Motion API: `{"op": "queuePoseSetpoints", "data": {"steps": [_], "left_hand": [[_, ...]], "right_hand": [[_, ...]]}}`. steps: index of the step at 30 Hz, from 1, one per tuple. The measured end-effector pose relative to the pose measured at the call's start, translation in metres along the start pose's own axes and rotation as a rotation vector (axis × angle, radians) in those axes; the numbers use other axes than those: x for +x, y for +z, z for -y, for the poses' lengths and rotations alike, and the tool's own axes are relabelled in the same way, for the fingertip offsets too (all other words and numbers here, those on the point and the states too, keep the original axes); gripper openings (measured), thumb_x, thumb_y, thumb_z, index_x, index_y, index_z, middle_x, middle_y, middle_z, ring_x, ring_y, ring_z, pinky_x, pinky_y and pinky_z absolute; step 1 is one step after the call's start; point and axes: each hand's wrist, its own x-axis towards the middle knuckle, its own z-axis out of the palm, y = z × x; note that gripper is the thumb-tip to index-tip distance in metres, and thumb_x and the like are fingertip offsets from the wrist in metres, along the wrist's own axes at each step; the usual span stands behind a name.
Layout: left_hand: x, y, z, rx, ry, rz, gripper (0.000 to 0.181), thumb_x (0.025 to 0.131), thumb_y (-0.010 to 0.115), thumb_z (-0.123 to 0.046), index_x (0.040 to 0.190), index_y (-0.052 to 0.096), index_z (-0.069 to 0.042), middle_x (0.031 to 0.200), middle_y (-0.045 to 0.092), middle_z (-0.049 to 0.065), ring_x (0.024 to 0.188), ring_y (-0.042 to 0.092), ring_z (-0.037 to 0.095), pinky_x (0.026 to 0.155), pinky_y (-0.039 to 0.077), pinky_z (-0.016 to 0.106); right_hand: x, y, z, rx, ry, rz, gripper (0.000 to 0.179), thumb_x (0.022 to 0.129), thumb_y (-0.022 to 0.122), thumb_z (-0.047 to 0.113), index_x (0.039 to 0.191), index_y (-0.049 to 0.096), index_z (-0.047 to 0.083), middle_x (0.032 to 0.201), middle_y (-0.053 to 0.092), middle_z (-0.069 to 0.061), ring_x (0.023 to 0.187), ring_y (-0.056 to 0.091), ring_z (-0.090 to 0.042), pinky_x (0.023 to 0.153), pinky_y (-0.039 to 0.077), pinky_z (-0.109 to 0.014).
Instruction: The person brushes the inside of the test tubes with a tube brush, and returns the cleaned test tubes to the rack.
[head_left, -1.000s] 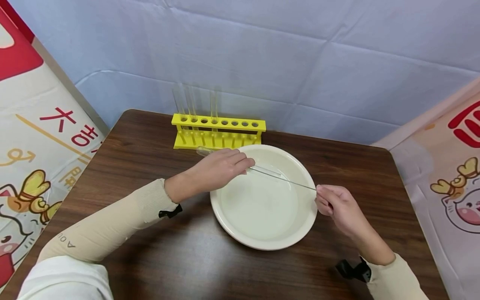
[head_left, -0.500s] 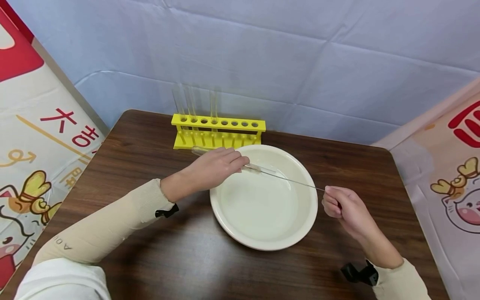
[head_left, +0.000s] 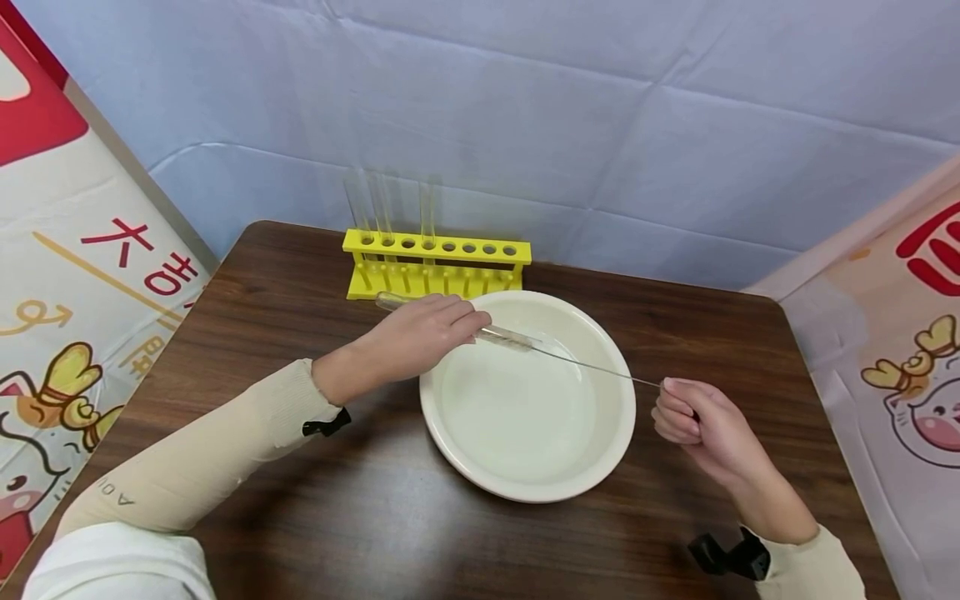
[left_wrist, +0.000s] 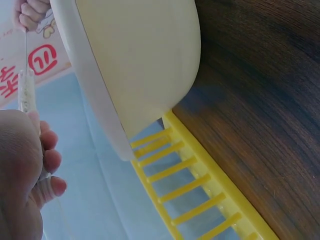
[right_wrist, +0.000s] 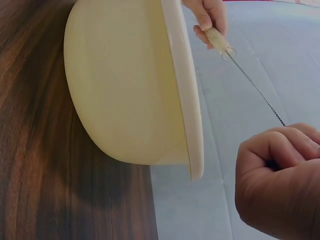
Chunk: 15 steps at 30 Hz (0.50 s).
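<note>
Over the white basin (head_left: 528,487), my left hand (head_left: 427,332) grips a clear glass test tube (head_left: 501,336). The tube's rounded end sticks out to the left of the hand and its open mouth points right. My right hand (head_left: 705,425) pinches the thin twisted-wire handle of a test tube brush (head_left: 592,365), to the right of the basin. In the right wrist view, the brush's pale bristles (right_wrist: 218,41) sit inside the tube close to its mouth, and the bare wire (right_wrist: 257,90) runs out to my right fist. My left fingers hide the middle of the tube.
Behind the basin stands a yellow test tube rack (head_left: 438,246) with 3 clear tubes upright in its left half. Everything rests on a dark wooden table (head_left: 360,517), with a pale cloth backdrop (head_left: 480,108) behind its far edge.
My right hand has moved right and slightly down, drawing the brush outward, so its bristles now show near the tube's mouth. My left hand and the tube have shifted slightly left.
</note>
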Motion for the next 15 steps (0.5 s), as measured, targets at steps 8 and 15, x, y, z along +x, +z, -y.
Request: {"op": "queuePoseSetpoints", "data": {"steps": [8,15], "left_hand": [[-0.003,-0.003,0.001,-0.015,-0.022,0.022,0.028,0.101,0.066,-0.016,0.126,0.063,-0.004,0.113,0.068,0.007,0.101,0.066,0.023,0.088,0.055,0.035],[-0.009,-0.003,0.008,-0.023,-0.039,0.015,0.028,0.1,0.067,-0.014,0.126,0.062,-0.004,0.111,0.067,0.008,0.098,0.064,0.024,0.084,0.055,0.035]], "right_hand": [[-0.005,-0.005,0.002,0.077,-0.014,0.037,0.044,0.11,0.007,0.002,0.071,0.026,0.006,0.057,0.019,-0.005,0.045,0.012,-0.02,0.045,0.009,-0.031],[-0.009,-0.016,0.002,0.152,-0.071,0.109,0.044,0.107,-0.001,-0.002,0.071,0.024,0.004,0.057,0.02,-0.006,0.043,0.014,-0.018,0.043,0.011,-0.03]]}}
